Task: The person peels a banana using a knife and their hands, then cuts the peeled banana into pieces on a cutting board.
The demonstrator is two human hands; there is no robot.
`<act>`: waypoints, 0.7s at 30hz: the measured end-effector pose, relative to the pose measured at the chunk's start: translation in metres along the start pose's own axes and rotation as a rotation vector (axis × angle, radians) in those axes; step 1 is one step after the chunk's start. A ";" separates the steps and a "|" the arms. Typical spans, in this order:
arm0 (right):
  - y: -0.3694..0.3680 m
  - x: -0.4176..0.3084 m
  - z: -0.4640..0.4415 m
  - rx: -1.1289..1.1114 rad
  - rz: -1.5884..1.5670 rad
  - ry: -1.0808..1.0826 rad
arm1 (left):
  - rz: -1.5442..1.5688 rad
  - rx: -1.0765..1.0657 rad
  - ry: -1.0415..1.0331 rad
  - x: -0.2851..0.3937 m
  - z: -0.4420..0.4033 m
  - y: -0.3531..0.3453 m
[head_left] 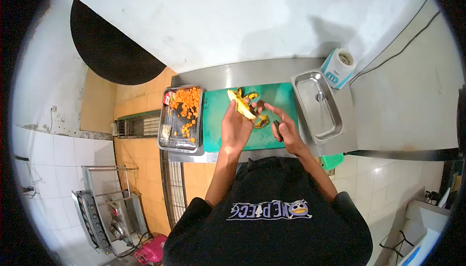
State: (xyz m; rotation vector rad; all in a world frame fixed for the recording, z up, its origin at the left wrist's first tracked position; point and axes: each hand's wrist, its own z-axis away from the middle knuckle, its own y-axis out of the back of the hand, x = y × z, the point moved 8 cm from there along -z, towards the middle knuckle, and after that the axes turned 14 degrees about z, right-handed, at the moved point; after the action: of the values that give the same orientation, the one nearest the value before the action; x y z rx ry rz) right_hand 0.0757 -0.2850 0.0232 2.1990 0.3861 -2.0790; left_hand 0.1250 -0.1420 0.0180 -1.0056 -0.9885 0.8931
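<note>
My left hand (236, 126) is closed around a pale yellow wedge (240, 104), which looks like pumpkin, and holds it tilted above the green cutting board (218, 132). My right hand (289, 134) is closed on a dark handle (277, 130), just right of the wedge; the kind of tool is not clear. A dark brown piece (260, 105) shows between the two hands. Yellow pieces with dark skin (262, 121) lie on the board below and behind the wedge, partly hidden by my fingers.
Left of the board, a metal tray (178, 145) holds orange carrot pieces (187, 102), a red packet (169, 98) and a small clear bag (165, 132). To the right are a steel pan (310, 89) with a spoon (320, 103) and a white-and-teal appliance (338, 68) with its cord against the wall.
</note>
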 end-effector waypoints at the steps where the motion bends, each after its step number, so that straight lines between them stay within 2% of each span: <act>1: -0.002 0.001 0.000 0.000 -0.005 -0.005 | 0.058 -0.046 0.035 -0.001 0.000 0.000; 4: -0.005 0.008 -0.001 -0.038 0.179 -0.081 | 0.165 -0.108 0.110 -0.006 0.003 -0.001; 6: -0.011 0.004 -0.003 -0.119 0.362 0.054 | 0.400 -0.199 0.273 -0.018 0.006 -0.009; 7: -0.011 0.006 -0.002 -0.125 0.363 0.049 | 0.405 -0.196 0.268 -0.018 0.007 -0.008; 9: -0.017 0.006 -0.001 -0.166 0.388 0.039 | 0.213 -0.225 0.222 -0.016 0.010 -0.015; 10: -0.017 0.005 0.001 -0.168 0.389 0.038 | 0.214 -0.225 0.220 -0.017 0.012 -0.020; 12: -0.016 0.014 0.005 -0.163 0.145 -0.127 | 0.134 -0.067 0.026 -0.007 0.014 -0.018; 16: -0.017 0.022 0.004 -0.197 0.051 -0.063 | -0.030 -0.076 -0.100 0.002 0.018 -0.022; 21: -0.019 0.012 0.004 -0.220 -0.078 -0.115 | -0.169 -0.035 -0.181 0.007 0.019 -0.020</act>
State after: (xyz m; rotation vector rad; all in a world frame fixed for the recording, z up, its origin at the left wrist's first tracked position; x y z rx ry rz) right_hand 0.0674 -0.2662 0.0131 1.9599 0.6652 -2.0762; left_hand 0.1119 -0.1364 0.0429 -0.8666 -1.2269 0.8393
